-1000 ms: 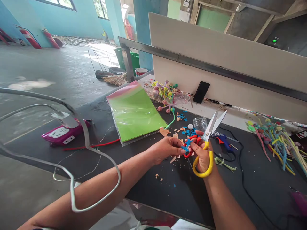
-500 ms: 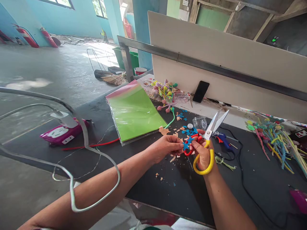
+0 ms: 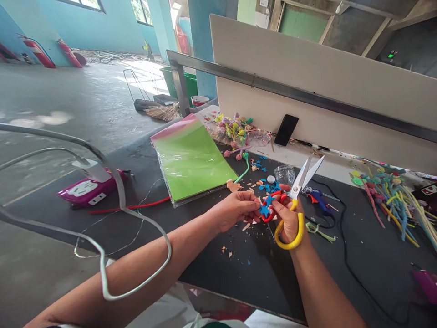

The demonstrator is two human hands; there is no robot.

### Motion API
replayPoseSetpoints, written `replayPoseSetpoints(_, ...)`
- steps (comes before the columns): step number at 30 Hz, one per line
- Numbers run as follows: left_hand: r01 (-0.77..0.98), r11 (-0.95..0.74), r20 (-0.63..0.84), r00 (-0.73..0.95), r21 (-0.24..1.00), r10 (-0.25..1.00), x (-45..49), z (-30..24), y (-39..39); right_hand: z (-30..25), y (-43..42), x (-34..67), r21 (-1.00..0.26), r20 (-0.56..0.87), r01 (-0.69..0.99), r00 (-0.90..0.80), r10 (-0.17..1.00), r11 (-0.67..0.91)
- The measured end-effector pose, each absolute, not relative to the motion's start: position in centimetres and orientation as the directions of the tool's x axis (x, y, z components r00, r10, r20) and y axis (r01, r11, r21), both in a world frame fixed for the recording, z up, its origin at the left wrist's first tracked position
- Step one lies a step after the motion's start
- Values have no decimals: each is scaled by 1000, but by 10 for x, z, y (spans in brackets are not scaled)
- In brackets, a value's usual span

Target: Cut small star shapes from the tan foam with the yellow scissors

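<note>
While working over a black workbench [image 3: 218, 278], hands sit just right of a stack of green sheets [image 3: 191, 161] in clear plastic. Right hand [image 3: 287, 223] has fingers curled through the yellow-and-red scissors [image 3: 300, 180], blades apart. Left hand [image 3: 235, 210] has fingertips [image 3: 255, 203] pinched together on a blue foam star [image 3: 265, 210], which sits against the scissors' red handle loop. Peach foam scraps [image 3: 234, 186] lie scattered nearby.
</note>
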State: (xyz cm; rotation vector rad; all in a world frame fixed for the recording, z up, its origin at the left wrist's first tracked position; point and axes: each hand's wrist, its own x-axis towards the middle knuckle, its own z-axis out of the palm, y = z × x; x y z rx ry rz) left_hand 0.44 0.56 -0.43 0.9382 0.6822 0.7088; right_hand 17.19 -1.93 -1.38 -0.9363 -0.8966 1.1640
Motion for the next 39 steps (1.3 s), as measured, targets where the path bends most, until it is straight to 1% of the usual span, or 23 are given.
replayPoseSetpoints(5, -244, 445, -220, 611, 862, 761, 3, -7, 6, -14, -20, 172, -942, 74, -313, 155, 985, 120)
replayPoseSetpoints(12, -249, 523, -261, 647, 815, 716, 6, -3, 4, -20, -17, 172, -932, 77, -338, 168, 983, 131)
replayPoseSetpoints(19, -265, 530, -244, 666, 806, 704, 8, -11, 3, -23, -19, 172, -955, 44, -282, 166, 985, 90)
replayPoseSetpoints(25, -285, 554, -233, 691, 782, 684, 9, -11, 3, -24, -16, 172, -941, 38, -318, 227, 973, 111)
replayPoseSetpoints(29, -283, 547, -199, 724, 788, 661, 10, -9, 1, -25, -15, 173, -936, 35, -331, 243, 969, 117)
replayPoseSetpoints(35, -298, 487, -173, 683, 821, 709, 13, -10, 1, -25, -16, 172, -942, 20, -320, 251, 968, 103)
replayPoseSetpoints(39, -279, 471, -192, 657, 837, 729, 11, -11, 0, -26, -15, 173, -947, 26, -305, 243, 970, 102)
